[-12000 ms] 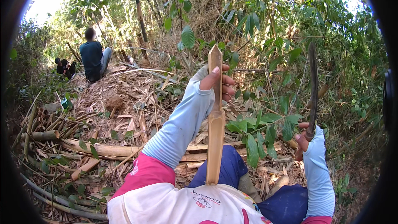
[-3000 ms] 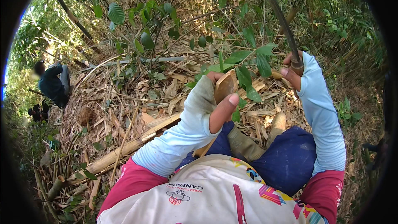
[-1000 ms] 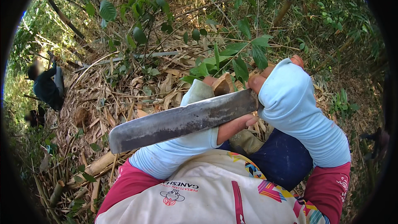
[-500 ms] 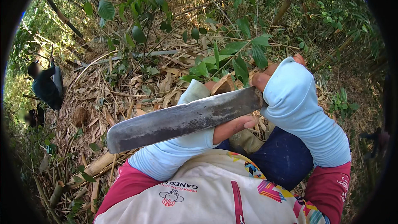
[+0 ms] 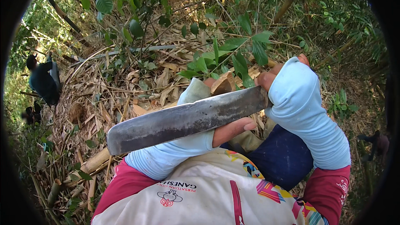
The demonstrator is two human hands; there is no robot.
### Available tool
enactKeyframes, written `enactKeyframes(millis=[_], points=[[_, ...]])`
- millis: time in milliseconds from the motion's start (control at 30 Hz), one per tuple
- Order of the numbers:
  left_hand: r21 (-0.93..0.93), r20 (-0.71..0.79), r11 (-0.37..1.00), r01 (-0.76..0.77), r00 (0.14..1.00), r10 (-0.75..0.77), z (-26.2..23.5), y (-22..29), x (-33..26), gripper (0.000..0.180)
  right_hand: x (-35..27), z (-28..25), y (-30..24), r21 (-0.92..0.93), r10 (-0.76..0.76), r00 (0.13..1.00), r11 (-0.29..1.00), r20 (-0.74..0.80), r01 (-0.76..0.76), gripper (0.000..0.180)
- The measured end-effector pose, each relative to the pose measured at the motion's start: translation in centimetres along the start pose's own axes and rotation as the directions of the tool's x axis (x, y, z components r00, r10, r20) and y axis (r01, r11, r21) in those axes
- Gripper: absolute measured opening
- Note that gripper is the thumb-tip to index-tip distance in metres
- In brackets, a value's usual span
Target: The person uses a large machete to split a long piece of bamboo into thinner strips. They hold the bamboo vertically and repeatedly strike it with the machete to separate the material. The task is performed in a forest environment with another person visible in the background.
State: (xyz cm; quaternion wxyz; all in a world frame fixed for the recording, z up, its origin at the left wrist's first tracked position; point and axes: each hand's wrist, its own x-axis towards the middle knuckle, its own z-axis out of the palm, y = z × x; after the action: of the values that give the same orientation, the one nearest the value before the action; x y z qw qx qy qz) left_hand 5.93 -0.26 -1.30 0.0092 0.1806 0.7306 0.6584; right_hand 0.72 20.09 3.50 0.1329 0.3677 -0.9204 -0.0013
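Observation:
A machete with a broad, dark, stained blade [image 5: 187, 118] lies across the view in front of me, its blunt end to the left. My right hand [image 5: 270, 75], in a light blue sleeve reaching over its back, is closed at the blade's right end; the handle is hidden. My left hand [image 5: 233, 131] is partly behind the blade. Its thumb shows below the lower edge and a bit of finger above the upper edge. Those fingers are beside a cut orange-brown piece of wood [image 5: 223, 84]. Whatever the left palm grips is covered by the blade.
Leafy green stems [image 5: 239, 58] stand just beyond my hands. Dry bamboo leaves [image 5: 162, 77] cover the ground, with cut bamboo poles [image 5: 96, 162] at lower left. A person in dark clothes [image 5: 43, 81] is at far left, and another dark figure [image 5: 377, 143] shows at the right edge.
The machete has shifted slightly to the right against my left hand, together with my right hand. The surroundings have moved a little left in the view. Both hands keep their holds.

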Motion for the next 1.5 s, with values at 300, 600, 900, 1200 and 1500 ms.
enactKeyframes(millis=[300, 600, 900, 1200, 1500], points=[[-0.063, -0.009, 0.991, 0.120, 0.993, -0.120, 0.6, -0.4, 0.3, 0.047, 0.1, 0.7, 0.6, -0.027, 0.002, 1.000, 1.000, 0.010, -0.002, 0.018], [0.265, 0.037, 0.959, -0.100, 0.995, 0.094, 0.7, 0.2, 0.4, 0.048, -0.5, 2.0, 1.3, 0.011, -0.006, 0.995, 1.000, -0.101, 0.007, 0.026], [-0.043, -0.080, 0.997, 0.057, 0.995, -0.061, 1.8, -1.6, 0.2, 0.046, -0.2, 1.3, 1.1, 0.001, 0.001, 0.996, 1.000, -0.091, -0.001, 0.024], [0.195, -0.124, 0.981, -0.010, 0.992, 0.035, 2.0, -1.9, 0.4, 0.042, -0.3, 0.8, 0.9, -0.071, -0.001, 0.995, 0.997, -0.100, -0.006, 0.024], [0.097, -0.184, 0.987, -0.127, 0.973, 0.143, 1.4, 0.7, 0.4, 0.044, -0.8, 0.7, 1.6, -0.055, -0.028, 0.979, 0.998, -0.202, 0.017, 0.030]])
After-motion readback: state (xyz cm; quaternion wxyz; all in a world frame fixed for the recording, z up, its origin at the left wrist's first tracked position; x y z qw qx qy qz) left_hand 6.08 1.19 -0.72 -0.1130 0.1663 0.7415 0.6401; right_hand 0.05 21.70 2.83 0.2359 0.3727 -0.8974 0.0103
